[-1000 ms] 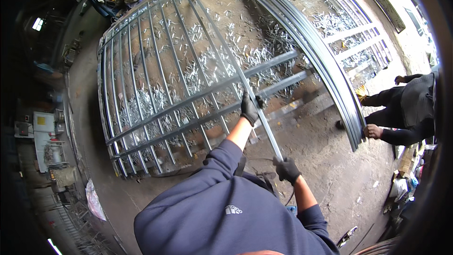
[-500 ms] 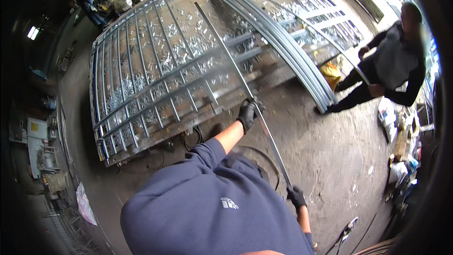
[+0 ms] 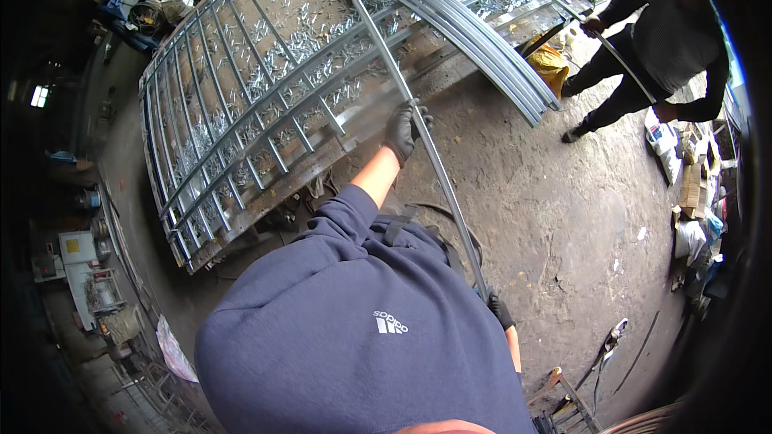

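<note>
Between gloved hands, metal bar

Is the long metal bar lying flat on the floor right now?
No, both gloved hands, left and right, grip the long metal bar and hold it off the floor.

A long metal bar runs from the near right to the far middle, over a barred frame lying left and far; curved rails lie right of it; another person stands far right.
</note>
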{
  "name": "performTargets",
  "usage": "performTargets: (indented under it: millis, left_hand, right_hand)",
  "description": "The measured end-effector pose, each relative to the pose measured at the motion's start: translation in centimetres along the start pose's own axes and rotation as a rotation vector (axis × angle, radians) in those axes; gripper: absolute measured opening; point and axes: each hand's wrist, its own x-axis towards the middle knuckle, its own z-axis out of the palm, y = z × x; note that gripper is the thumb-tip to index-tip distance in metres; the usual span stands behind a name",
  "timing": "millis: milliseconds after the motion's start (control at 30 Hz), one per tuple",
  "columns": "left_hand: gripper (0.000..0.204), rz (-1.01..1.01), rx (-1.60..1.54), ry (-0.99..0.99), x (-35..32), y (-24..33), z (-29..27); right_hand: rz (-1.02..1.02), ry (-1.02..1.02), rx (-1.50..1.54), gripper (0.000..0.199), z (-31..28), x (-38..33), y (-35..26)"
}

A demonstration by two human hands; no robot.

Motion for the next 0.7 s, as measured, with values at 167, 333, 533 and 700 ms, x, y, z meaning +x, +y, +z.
performTargets:
  millis: [167,333,533,700]
  left_hand:
    - [0.022,-0.007,0.046,0.109,0.5,-1.2,-2.3]
    - [0.017,-0.089,0.054,0.291,2.9,-1.8,-8.1]
    - [0.033,-0.141,-0.009,0.408,7.7,-2.0,-13.4]
    - [0.042,-0.097,0.050,0.551,11.5,-1.2,-16.3]
  right_hand:
    - [0.081,-0.086,-0.039,0.036,-0.8,-3.5,7.8]
    - [-0.052,-0.118,-0.303,0.039,-0.2,-8.7,15.2]
    - [0.559,-0.039,0.301,0.046,-2.5,-13.1,6.0]
    - [0.664,-0.009,0.342,0.046,-1.5,-11.1,-2.7]
